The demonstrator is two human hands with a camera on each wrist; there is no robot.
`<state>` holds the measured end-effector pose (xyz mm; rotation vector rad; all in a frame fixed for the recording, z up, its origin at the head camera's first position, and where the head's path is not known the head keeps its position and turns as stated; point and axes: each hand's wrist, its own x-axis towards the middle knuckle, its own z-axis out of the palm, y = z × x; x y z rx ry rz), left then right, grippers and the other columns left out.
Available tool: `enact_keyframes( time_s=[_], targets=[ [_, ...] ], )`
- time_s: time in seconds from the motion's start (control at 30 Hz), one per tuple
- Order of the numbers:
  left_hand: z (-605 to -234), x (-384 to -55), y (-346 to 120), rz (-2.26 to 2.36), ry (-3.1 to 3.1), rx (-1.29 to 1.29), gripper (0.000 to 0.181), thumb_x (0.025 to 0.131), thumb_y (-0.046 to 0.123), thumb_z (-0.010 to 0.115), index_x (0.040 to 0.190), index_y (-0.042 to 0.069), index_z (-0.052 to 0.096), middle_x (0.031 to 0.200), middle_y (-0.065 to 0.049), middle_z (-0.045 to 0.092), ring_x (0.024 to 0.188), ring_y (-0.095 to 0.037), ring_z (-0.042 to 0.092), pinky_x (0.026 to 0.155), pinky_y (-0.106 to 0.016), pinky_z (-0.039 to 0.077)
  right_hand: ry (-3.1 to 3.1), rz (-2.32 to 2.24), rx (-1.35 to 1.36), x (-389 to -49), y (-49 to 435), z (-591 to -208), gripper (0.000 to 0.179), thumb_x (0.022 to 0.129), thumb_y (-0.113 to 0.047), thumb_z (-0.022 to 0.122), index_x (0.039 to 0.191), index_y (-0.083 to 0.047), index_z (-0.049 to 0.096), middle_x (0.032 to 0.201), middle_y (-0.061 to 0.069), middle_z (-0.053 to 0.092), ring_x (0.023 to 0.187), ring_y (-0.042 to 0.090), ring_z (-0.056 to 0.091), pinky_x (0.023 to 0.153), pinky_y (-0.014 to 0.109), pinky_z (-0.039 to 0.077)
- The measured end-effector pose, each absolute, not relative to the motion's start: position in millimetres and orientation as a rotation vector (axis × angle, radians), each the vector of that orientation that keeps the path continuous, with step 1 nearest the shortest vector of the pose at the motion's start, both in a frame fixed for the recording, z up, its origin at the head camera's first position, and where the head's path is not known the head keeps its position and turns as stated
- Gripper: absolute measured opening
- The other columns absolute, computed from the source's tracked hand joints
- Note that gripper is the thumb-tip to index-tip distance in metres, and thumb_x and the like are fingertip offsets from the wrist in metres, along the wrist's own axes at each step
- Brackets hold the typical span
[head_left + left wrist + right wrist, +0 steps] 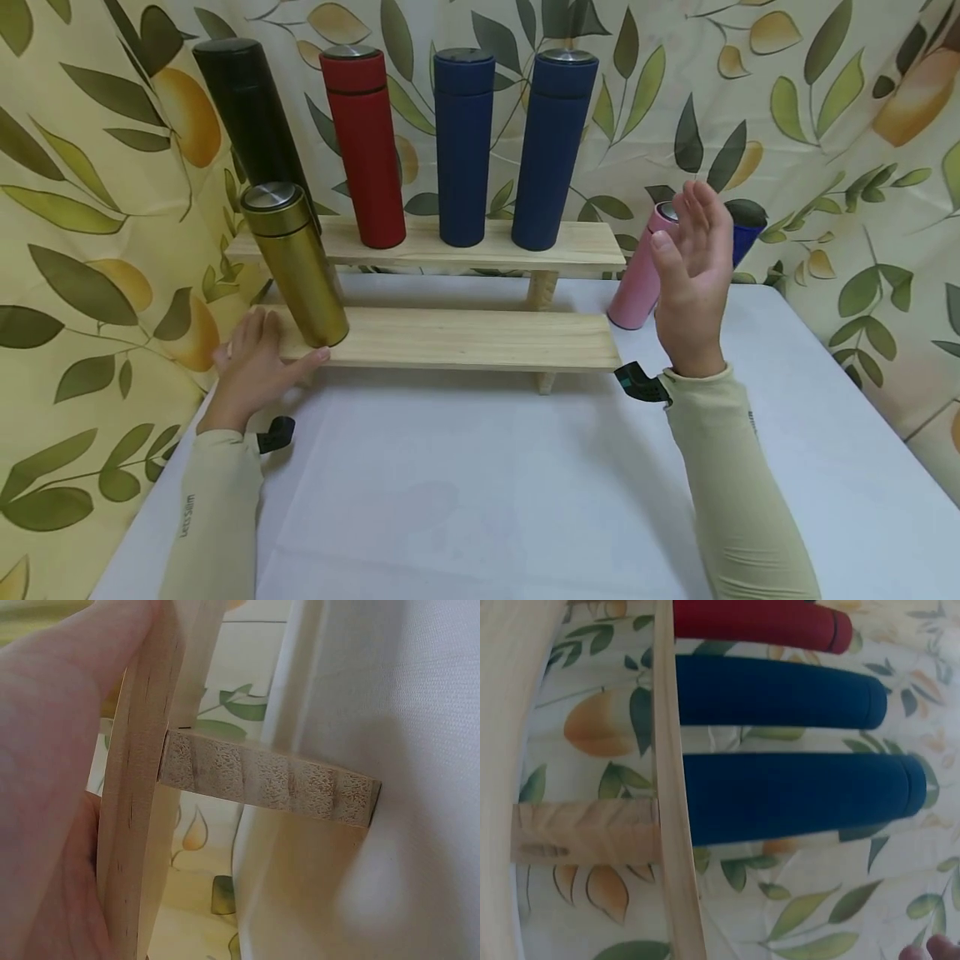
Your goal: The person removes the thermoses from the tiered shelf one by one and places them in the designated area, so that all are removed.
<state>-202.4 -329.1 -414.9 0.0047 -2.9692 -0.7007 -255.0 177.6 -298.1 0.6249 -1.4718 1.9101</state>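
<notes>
My left hand (253, 367) rests at the left end of the lower shelf (480, 340) of a wooden two-step rack, thumb stretched along its front edge. The left wrist view shows that hand lying against the board (135, 795). Close by its thumb stands a gold bottle (296, 267) with a silver-topped lid. My right hand (696, 283) is raised with fingers extended and holds nothing. It overlaps a pink bottle (636, 279) and partly covers a dark blue one (746, 233) behind it, right of the rack.
On the upper shelf (465, 250) stand a black bottle (251, 117), a red bottle (363, 150) and two blue bottles (462, 150). A white cloth (450, 483) covers the table. Leaf-patterned fabric (825, 200) hangs behind and at the sides.
</notes>
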Motion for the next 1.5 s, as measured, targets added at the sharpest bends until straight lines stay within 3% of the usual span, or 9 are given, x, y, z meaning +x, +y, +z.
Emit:
enact_keyframes(
  time_s=[0.5,0.73,1.03,1.17,1.33,1.5],
  targets=[
    [-414,-206,-332,-0.697,-2.977,0.019,0.125,0.094,0.077,0.062,0.165,-0.013,0.013,0.171,-0.036,0.007,0.158,-0.052,0.0,0.106,-0.083,0.008,-1.869,1.889,0.872,-246,140,-304,0.073,0.096,-0.011,0.066,0.163,-0.004,0.037,0.167,0.012,0.042,0.156,0.029,0.034,0.126,0.042,0.024],
    [-414,-206,-333,-0.715,-2.983,0.042,0.125,0.092,0.078,0.063,0.165,-0.012,0.015,0.172,-0.035,0.006,0.159,-0.051,-0.001,0.108,-0.082,0.006,-1.917,1.881,0.933,-248,117,-307,0.074,0.097,-0.011,0.064,0.165,-0.004,0.035,0.168,0.02,0.038,0.154,0.03,0.038,0.126,0.046,0.025],
    [-415,-206,-330,-0.723,-2.986,0.043,0.126,0.092,0.078,0.064,0.166,-0.011,0.013,0.173,-0.034,0.005,0.159,-0.051,-0.001,0.109,-0.082,0.005,-1.911,1.961,0.989,-249,88,-310,0.076,0.1,-0.024,0.068,0.165,-0.004,0.033,0.167,0.015,0.042,0.153,0.028,0.041,0.125,0.043,0.027],
    [-414,-206,-330,-0.72,-2.98,0.029,0.126,0.092,0.077,0.064,0.166,-0.011,0.013,0.173,-0.034,0.005,0.159,-0.051,-0.001,0.109,-0.082,0.005,-1.921,1.988,1.023,-251,74,-311,0.077,0.1,-0.028,0.068,0.164,-0.001,0.033,0.163,0.012,0.046,0.15,0.03,0.044,0.123,0.051,0.03],
    [-414,-205,-330,-0.713,-2.981,0.032,0.126,0.092,0.077,0.064,0.166,-0.012,0.013,0.173,-0.034,0.004,0.159,-0.051,-0.001,0.109,-0.082,0.005,-1.935,1.993,1.072,-253,56,-312,0.081,0.1,-0.036,0.07,0.163,-0.001,0.034,0.16,0.019,0.046,0.147,0.029,0.046,0.119,0.062,0.031],
    [-414,-205,-330,-0.713,-2.99,0.045,0.126,0.092,0.078,0.064,0.166,-0.012,0.013,0.173,-0.034,0.004,0.159,-0.051,-0.001,0.109,-0.081,0.005,-1.938,2.065,1.105,-254,40,-312,0.076,0.1,-0.026,0.066,0.164,-0.002,0.033,0.16,0.018,0.046,0.146,0.028,0.048,0.119,0.053,0.037]
  ],
)
